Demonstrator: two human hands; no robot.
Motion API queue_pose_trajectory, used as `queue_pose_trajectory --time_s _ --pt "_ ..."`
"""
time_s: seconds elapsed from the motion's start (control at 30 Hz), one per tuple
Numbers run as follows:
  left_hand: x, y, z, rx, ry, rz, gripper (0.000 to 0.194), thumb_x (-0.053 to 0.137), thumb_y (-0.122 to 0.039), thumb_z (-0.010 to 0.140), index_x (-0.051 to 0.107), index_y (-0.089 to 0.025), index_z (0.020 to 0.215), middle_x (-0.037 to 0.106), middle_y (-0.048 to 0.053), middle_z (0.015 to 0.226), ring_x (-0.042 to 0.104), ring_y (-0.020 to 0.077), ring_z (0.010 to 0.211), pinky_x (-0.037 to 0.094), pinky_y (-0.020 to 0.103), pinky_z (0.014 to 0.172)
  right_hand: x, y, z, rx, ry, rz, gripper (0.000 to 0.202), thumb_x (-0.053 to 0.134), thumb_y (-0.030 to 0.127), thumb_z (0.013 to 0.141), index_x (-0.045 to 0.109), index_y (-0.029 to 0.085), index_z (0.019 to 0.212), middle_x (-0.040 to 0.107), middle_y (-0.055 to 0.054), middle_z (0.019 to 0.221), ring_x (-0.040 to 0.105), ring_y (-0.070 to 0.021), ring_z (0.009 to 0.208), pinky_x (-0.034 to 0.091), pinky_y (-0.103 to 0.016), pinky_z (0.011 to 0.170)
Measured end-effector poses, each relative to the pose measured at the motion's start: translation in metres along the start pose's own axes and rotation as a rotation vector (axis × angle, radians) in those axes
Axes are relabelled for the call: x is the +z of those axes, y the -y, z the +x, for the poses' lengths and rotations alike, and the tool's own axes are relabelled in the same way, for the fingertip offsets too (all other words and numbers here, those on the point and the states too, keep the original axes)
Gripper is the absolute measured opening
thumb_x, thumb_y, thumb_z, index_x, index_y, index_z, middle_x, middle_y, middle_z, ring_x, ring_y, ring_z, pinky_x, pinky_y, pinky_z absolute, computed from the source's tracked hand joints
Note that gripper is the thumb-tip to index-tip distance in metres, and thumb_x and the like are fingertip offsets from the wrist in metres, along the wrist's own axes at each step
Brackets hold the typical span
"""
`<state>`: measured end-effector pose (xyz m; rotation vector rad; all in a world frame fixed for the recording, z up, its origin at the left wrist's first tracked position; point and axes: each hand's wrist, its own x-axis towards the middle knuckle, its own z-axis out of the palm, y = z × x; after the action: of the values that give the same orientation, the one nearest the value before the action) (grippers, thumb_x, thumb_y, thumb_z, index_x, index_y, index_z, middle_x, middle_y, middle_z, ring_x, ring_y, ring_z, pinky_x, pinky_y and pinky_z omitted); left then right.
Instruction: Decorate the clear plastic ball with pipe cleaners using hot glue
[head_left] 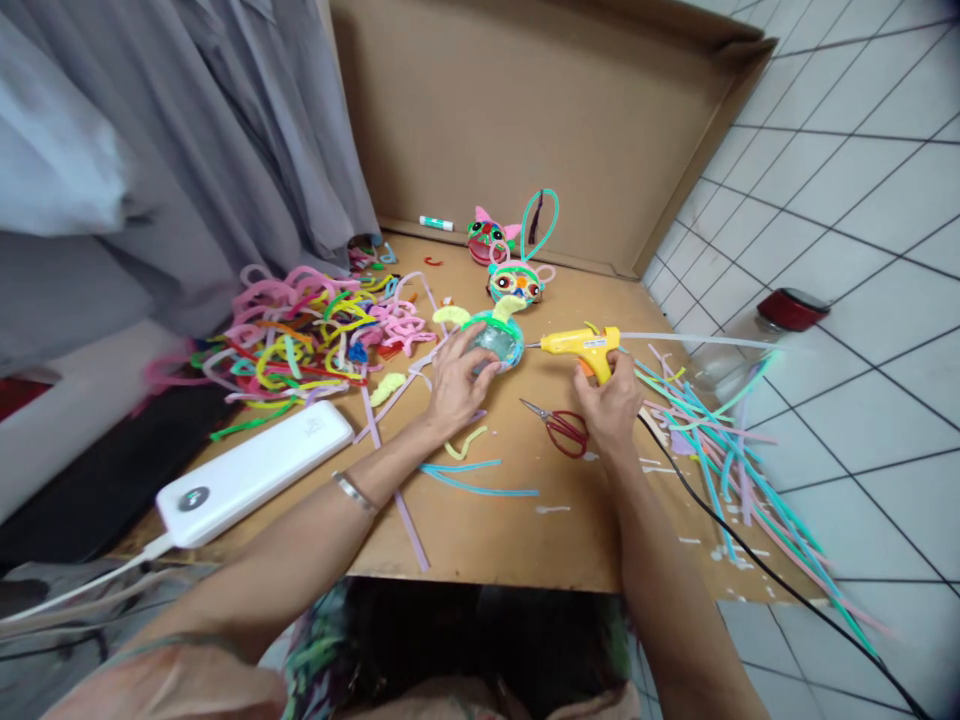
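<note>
In the middle of the table, my left hand (459,378) grips a rounded clear piece (495,345) wrapped in green and blue pipe cleaner, with pale yellow ear-like parts on top. My right hand (613,398) is closed round the handle of a yellow glue gun (581,343). Its nozzle points left and ends close to the wrapped piece's right side; whether they touch I cannot tell. A long translucent glue stick (690,340) sticks out of the gun's back. Red-handled scissors (559,428) lie just left of my right hand.
Colourful pipe cleaners (300,330) are heaped at left, and more strips (720,450) lie at right near a red-lidded jar (750,340). Two decorated animal faces, one nearer (516,287), stand behind. A white power bank (255,475) lies front left. A black cord (720,520) crosses at right.
</note>
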<state>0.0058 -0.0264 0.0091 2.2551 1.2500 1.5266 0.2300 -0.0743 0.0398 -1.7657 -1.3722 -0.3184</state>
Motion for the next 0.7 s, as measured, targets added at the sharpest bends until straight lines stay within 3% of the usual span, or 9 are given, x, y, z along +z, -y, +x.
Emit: queue_pose_trajectory --time_s 0.4,0.7 --pt "-0.0039 -0.0077 0.0001 0.0 0.051 0.028 0.027 0.055 -0.043 0.096 0.072 -0.022 0.091 0.059 0.007 0.145 0.052 0.027 0.135 0.039 0.055 0.116 0.0031 0.0001 -0.0031 -0.054 0.031 0.028 0.029 0.056 0.041 0.084 0.055 0.019 0.103 0.066 -0.01 0.095 0.061 -0.026 0.089 0.048 -0.038 0.08" --pt "-0.0029 -0.0072 0.0006 -0.044 0.046 0.024 0.028 0.055 -0.044 0.095 0.072 -0.022 0.089 0.06 0.008 0.144 0.051 0.0288 0.136 0.037 0.055 0.117 0.0036 0.0007 -0.0034 0.016 0.033 0.049 0.033 0.056 0.042 0.083 0.053 0.019 0.105 0.064 -0.009 0.097 0.061 -0.025 0.086 0.048 -0.038 0.081"
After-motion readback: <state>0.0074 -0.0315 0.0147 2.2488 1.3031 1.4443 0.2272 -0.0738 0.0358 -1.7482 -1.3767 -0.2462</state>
